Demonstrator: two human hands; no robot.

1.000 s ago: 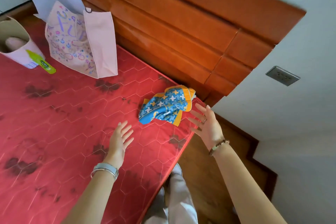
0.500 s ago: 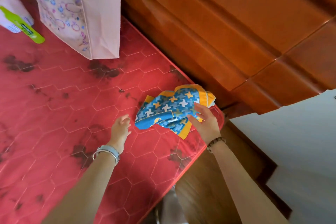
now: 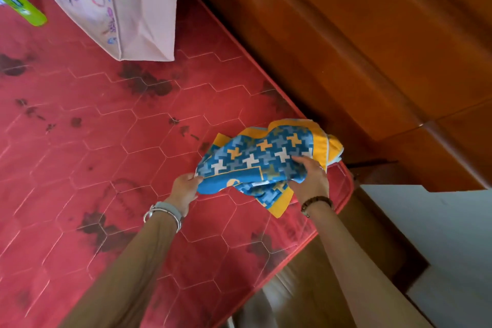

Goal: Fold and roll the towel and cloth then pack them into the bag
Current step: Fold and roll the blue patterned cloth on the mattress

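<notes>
A crumpled blue cloth [image 3: 262, 157] with a cross pattern and a yellow border lies near the right corner of the red mattress [image 3: 106, 168]. My left hand [image 3: 185, 188] pinches its left edge. My right hand [image 3: 308, 180] grips a bunch of the fabric on the right side. A pale pink bag [image 3: 119, 0] with coloured drawings stands upright at the back left of the mattress, well away from the cloth. Its opening is out of frame.
A green and white object [image 3: 20, 6] lies at the far left edge beside the bag. The wooden headboard [image 3: 346, 34] runs along the mattress's far side. The mattress edge drops to the wooden floor [image 3: 319, 274] just right of the cloth.
Both hands have moved forward from hovering open above the mattress and taken hold of the cloth, left at its left edge, right on its right side. The view has closed in.
</notes>
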